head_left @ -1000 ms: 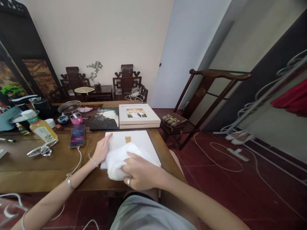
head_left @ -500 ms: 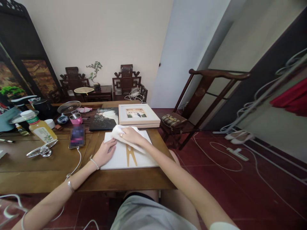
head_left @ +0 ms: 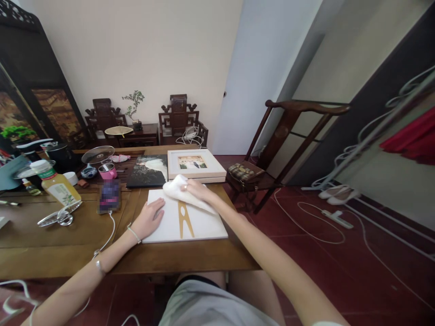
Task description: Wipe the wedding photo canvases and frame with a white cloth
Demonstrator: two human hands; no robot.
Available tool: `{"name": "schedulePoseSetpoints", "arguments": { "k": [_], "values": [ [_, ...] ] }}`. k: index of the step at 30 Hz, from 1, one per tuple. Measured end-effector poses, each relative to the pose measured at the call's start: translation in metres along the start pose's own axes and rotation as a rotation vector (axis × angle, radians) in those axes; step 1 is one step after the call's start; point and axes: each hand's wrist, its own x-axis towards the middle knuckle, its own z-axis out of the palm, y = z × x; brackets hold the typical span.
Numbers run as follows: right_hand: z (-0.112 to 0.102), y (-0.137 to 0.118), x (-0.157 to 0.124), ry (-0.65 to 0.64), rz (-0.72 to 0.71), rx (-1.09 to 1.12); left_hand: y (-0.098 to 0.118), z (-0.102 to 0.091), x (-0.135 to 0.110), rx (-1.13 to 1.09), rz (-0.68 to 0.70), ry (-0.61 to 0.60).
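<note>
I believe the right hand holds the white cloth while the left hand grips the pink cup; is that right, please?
Not quite: in the head view, the left hand rests on the left side of the white board, apart from the pink cup. The right hand does hold the white cloth.

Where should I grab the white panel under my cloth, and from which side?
Probably pinch the near right corner of the white panel, from your side: it lies flat, that corner bare; your left hand crosses the left edge and the cloth covers the far right.
</note>
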Motion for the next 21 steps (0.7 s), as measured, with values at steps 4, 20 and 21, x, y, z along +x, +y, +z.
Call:
{"name": "schedulePoseSetpoints", "arguments": {
  "k": [4, 20, 21],
  "values": [
    [-0.021, 0.032, -0.017, 0.047, 0.076, 0.002, 0.0, 0.002, 0.0, -0.002, -0.01, 0.006],
    [-0.045, 0.023, -0.133, -0.234, 0.048, -0.128, -0.002, 0.004, 0.001, 0.001, -0.016, -0.016],
    [-0.047, 0.022, -0.139, -0.263, 0.05, -0.143, -0.002, 0.004, 0.001, 0.002, -0.018, -0.016]
  ]
}}
